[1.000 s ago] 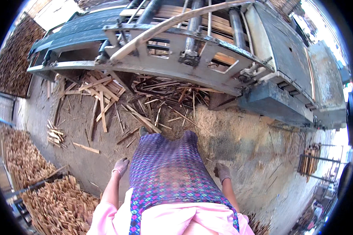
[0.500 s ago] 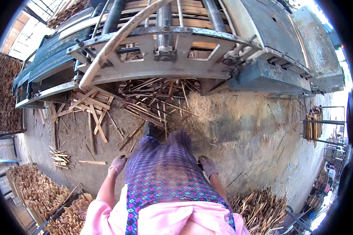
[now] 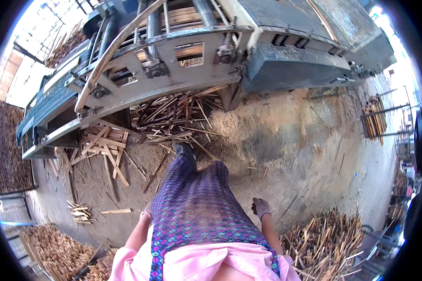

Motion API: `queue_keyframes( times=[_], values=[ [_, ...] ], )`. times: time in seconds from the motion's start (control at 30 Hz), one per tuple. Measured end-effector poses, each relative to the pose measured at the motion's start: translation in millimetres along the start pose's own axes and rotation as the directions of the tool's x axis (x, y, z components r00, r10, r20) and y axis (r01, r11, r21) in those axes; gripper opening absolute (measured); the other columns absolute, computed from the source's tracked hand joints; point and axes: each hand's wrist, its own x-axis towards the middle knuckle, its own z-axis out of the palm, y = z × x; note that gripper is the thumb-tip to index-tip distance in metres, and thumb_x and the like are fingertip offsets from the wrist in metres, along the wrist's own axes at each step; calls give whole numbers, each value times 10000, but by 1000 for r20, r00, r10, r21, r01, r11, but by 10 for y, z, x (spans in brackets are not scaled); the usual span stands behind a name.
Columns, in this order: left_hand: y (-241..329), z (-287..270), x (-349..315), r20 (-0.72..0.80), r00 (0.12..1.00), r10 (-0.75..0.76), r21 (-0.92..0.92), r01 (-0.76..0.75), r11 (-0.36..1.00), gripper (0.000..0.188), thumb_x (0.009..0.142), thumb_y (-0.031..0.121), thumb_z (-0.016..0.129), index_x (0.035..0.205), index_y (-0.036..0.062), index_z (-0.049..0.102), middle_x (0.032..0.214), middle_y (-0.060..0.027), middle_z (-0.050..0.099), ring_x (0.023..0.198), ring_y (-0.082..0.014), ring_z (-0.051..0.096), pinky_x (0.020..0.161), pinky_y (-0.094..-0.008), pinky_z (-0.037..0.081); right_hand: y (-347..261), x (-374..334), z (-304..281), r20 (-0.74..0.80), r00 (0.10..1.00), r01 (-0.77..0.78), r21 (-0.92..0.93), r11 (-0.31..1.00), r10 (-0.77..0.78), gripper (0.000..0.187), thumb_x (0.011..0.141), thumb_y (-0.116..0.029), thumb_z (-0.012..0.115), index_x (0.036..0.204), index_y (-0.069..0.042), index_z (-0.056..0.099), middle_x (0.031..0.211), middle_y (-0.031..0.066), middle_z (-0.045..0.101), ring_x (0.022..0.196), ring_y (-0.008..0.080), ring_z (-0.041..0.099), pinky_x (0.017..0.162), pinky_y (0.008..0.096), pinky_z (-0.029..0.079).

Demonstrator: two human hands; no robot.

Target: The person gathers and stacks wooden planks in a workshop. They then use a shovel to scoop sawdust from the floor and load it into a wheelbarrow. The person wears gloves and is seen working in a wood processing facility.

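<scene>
My left hand [image 3: 148, 209], in a pale glove, hangs beside my left hip. The patterned apron [image 3: 192, 201] covers most of it, and its fingers are hidden. On the other side my right hand [image 3: 260, 206], also gloved, hangs over the concrete floor with its fingers curled in and nothing visible in them. Neither hand touches the wood. Ahead of my feet a heap of thin scrap strips [image 3: 173, 112] lies under the machine frame [image 3: 159, 86]. Paler offcut boards [image 3: 105, 145] are scattered to its left.
The roller machine spans the far side, with a wooden pole [image 3: 109, 54] leaning across it. Sawdust [image 3: 248, 119] covers floor at its foot. Bundled sticks stand near right [image 3: 321, 243] and near left [image 3: 56, 248]. A rack of strips [image 3: 374, 119] stands far right.
The view has swung, tilting the machine and shifting it left. My right hand has moved outward from the apron; my left hand has slipped mostly behind it.
</scene>
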Motion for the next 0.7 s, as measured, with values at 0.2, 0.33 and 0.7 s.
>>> queue_keyframes(
  times=[0.2,0.33,0.7],
  values=[
    [-91,-143,115,28,994,101,-84,-99,992,474,1015,306,589,1412,46,589,1370,-117,654,1232,-226,617,1036,-339,467,209,-58,254,60,984,165,31,986,-167,375,962,-376,617,1070,-26,696,785,75,685,648,175,656,559,340,516],
    [67,-653,220,-241,968,-66,-359,-26,933,461,971,250,670,1368,22,616,1322,-145,678,1181,-237,646,1018,-339,483,-11,-367,575,128,982,159,-160,974,-140,379,938,-374,607,996,-16,718,829,91,703,743,216,693,654,366,534],
    [2334,-2921,-344,-963,47,265,86,-879,470,666,1050,374,573,1577,34,348,1516,-153,496,1393,-262,466,1160,-382,351,109,-469,848,24,992,126,-143,982,-123,456,991,-442,521,955,-24,700,827,110,706,749,236,693,671,380,551]
  ],
)
